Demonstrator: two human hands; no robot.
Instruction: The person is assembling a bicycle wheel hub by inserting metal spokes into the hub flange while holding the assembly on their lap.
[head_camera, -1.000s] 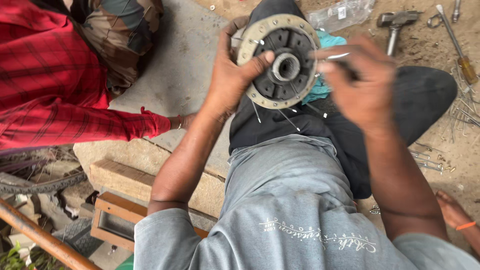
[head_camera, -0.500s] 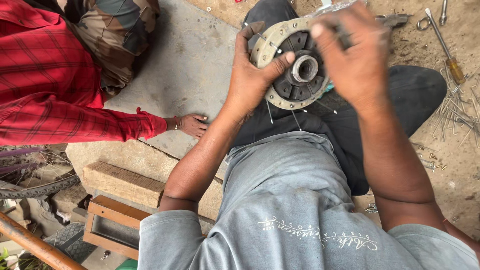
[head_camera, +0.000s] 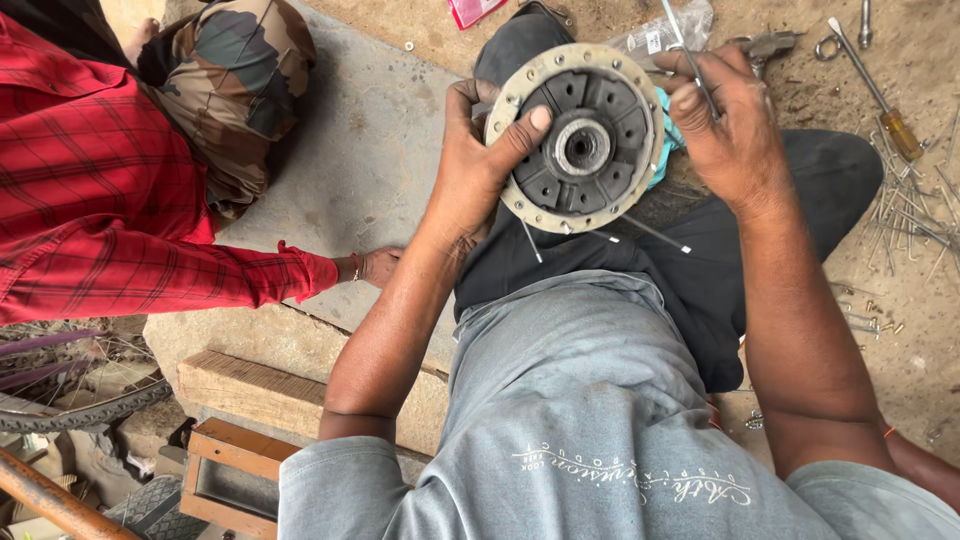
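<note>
Since half a second ago the right hand (head_camera: 735, 135) has come off the hub (head_camera: 578, 140) face to its right rim, exposing the centre bore. Left hand (head_camera: 478, 165) clamps the hub's left edge, thumb pressed across the dark face, fingers wrapped behind, holding it upright over the lap so the flange holes face the viewer. Right fingers pinch a thin spoke (head_camera: 683, 45), angled up beside the rim. Fitted spokes hang below the flange. Loose spokes (head_camera: 915, 225) and a screwdriver (head_camera: 880, 95) lie on the ground within reach. A neighbour's hand (head_camera: 378, 265) rests on the concrete slab (head_camera: 365, 150).
</note>
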